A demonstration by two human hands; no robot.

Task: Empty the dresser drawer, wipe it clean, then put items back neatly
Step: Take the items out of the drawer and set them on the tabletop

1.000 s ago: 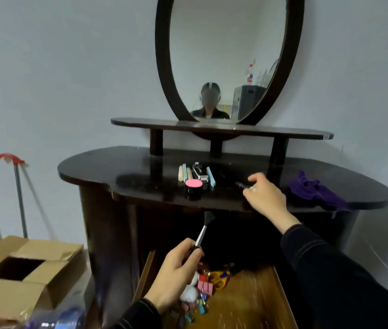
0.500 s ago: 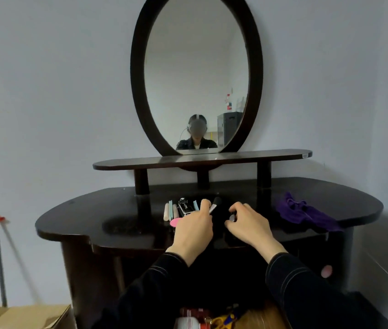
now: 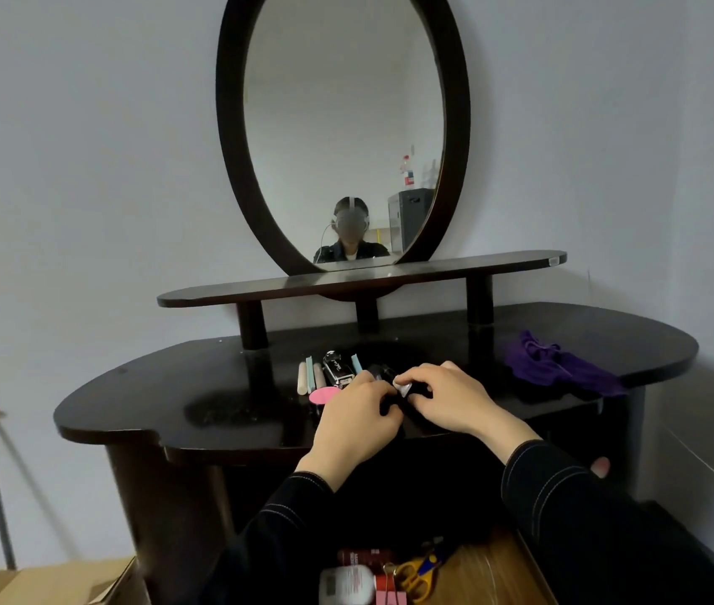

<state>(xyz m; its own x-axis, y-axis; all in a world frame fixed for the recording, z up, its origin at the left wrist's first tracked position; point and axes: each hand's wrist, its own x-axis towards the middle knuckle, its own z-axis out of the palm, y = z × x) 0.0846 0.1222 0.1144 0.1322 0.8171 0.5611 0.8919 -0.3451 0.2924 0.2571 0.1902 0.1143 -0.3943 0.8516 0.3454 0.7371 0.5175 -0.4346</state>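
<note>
Both hands are over the dark dresser top (image 3: 180,408), close together near its front edge. The left hand (image 3: 357,423) has its fingers curled down, and the knuckles hide what is under them, so I cannot tell if it holds something. The right hand (image 3: 449,401) has its fingers bent, and the fingertips (image 3: 407,382) pinch a small pale object (image 3: 403,389); it is too small to say what it is. The two hands almost touch each other.

Just behind the left hand a row of small items lies on the dresser top: a cream stick (image 3: 301,378), a pale blue stick (image 3: 310,372), a shiny black case (image 3: 338,369) and a round pink lid (image 3: 324,395), which is partly covered by the left hand. They lie side by side, near each other. A crumpled purple cloth (image 3: 558,369) lies on the right part of the top, well apart from the hands.

Below, the drawer (image 3: 486,574) is pulled out and its wooden bottom shows. In it I see a white bottle (image 3: 346,582), a dark red tube (image 3: 364,556), yellow scissors (image 3: 416,574) and a pink clip (image 3: 392,598), all together at its left side. The dark sleeves cover the back part of the drawer.

A cardboard box (image 3: 41,585) stands on the floor at the left; its inside is not visible.
</note>
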